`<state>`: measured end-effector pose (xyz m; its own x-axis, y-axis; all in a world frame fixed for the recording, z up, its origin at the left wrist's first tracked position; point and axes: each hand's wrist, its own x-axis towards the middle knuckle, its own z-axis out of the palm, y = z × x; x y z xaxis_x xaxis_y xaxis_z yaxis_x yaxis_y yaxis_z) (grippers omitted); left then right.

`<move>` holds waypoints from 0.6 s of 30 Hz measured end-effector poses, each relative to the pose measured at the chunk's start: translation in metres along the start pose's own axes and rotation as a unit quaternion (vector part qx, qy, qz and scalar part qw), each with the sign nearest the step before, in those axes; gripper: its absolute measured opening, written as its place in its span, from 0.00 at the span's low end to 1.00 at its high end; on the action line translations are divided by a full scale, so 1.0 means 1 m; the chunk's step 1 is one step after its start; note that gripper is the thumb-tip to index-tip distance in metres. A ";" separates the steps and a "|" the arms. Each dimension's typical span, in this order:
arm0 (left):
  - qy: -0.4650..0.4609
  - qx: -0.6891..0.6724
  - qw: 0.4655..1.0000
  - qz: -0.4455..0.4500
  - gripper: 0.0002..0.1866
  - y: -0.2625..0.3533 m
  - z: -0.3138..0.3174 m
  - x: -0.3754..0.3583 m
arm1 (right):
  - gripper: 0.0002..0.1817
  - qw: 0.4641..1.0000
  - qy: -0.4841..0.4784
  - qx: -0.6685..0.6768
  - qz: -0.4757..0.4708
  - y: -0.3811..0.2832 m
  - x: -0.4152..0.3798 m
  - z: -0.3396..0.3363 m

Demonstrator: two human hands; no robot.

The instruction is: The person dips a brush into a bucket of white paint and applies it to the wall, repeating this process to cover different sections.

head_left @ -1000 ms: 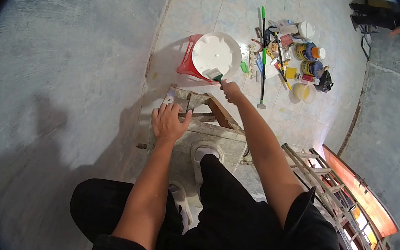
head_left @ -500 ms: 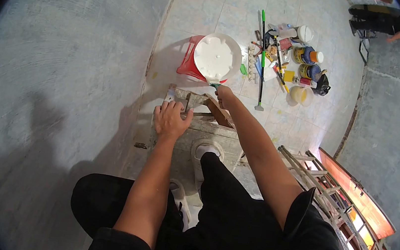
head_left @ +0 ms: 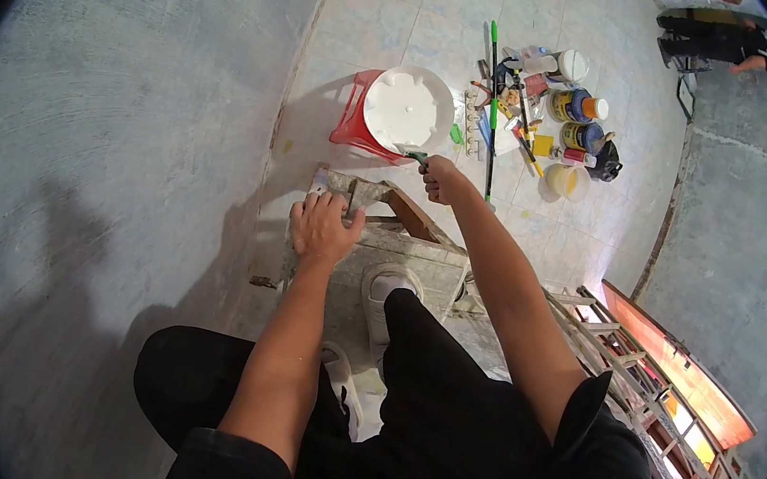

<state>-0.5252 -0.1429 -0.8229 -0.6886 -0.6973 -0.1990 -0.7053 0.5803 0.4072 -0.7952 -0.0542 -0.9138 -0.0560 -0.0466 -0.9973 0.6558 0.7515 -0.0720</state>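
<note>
My right hand [head_left: 441,181] is closed around the handle of a green-handled brush [head_left: 416,155]. Its pale head lies at the near rim of a white bucket [head_left: 450,104]; how far it dips inside is hard to make out. White material with a scalloped edge shows in the bucket, which sits on a red plastic stool [head_left: 350,125]. My left hand [head_left: 321,225] rests with fingers spread over the top edge of a worn, paint-stained wooden bench [head_left: 357,260]. One of my shoes [head_left: 387,288] is on the bench's board, the other lower down.
Right of the bucket, a green-and-black pole [head_left: 494,109], several paint tubs [head_left: 574,105], and hand tools lie on the tiled floor. A grey wall [head_left: 131,113] rises close on my left. Ladders [head_left: 634,385] lean at right. Another person [head_left: 714,41] is at the far right.
My right hand has drawn slightly down and right, with the brush still in it at the bucket rim. The left hand stays on the bench. The view has shifted slightly.
</note>
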 end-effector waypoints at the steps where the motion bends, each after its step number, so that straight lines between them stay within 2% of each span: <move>1: 0.001 0.002 1.000 0.000 0.16 0.000 0.000 0.001 | 0.15 1.000 -0.009 0.013 0.004 0.000 0.005 -0.003; 10: 0.029 -0.003 1.000 0.011 0.15 0.001 0.003 0.001 | 0.15 0.997 -0.020 0.076 0.001 0.007 0.018 0.002; 13: 0.030 -0.005 0.999 0.012 0.15 0.001 0.003 0.000 | 0.15 1.000 0.010 0.022 -0.009 0.011 0.021 0.009; 18: 0.020 0.001 1.000 0.005 0.16 0.000 0.003 0.001 | 0.14 0.998 0.016 0.044 -0.033 0.021 0.056 0.013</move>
<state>-0.5266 -0.1423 -0.8255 -0.6883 -0.7076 -0.1598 -0.6989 0.5878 0.4075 -0.7748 -0.0500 -0.9709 -0.1244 -0.0732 -0.9895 0.7126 0.6873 -0.1404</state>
